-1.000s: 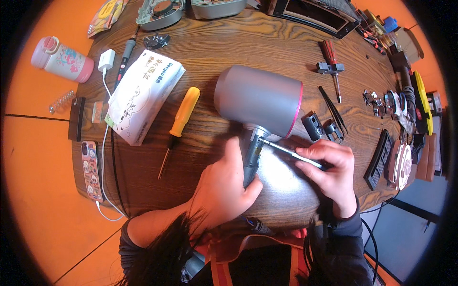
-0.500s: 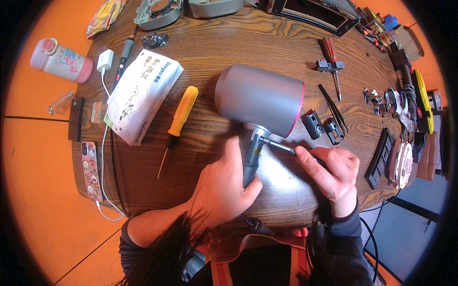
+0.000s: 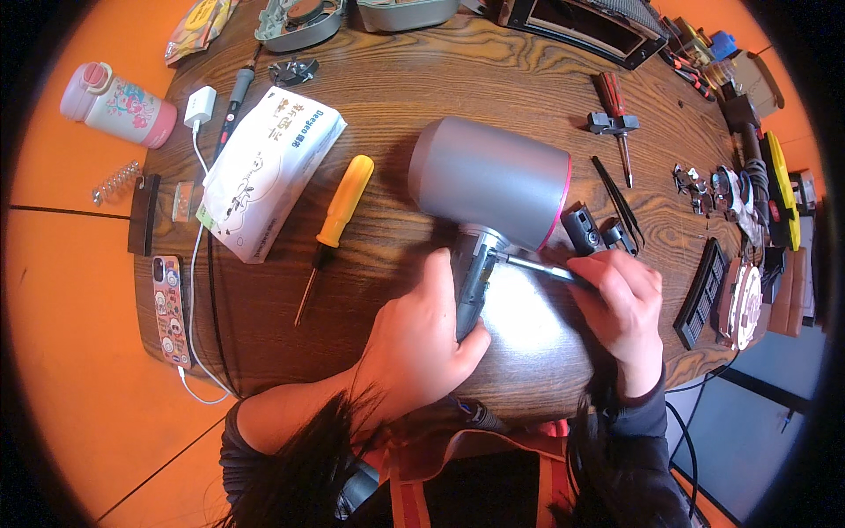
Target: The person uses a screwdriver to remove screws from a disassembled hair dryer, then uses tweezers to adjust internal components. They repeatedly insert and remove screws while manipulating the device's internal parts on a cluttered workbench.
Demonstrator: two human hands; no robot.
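A grey hair dryer (image 3: 488, 176) with a pink rim lies on the wooden table in front of me. My left hand (image 3: 422, 339) is wrapped round its handle (image 3: 475, 286), where an opened side shows inner parts. In my right hand (image 3: 620, 304) is a slim screwdriver (image 3: 541, 267), pinched near its dark grip. The screwdriver's tip meets the handle just below the dryer's barrel; the exact contact point is too small to make out. Two small black plastic parts (image 3: 581, 229) lie beyond my right hand, partly covered by its fingers.
Left of the dryer are a yellow screwdriver (image 3: 343, 202), a white tissue pack (image 3: 268, 176), a phone (image 3: 171, 308) on a cable and a bottle (image 3: 119, 106). To the right lie black tweezers (image 3: 618, 198), a red screwdriver (image 3: 616, 106) and a black grille (image 3: 701, 295).
The dryer and my left hand have shifted slightly right. My right hand has turned, its fingers now curled closer round the screwdriver and over the small black parts.
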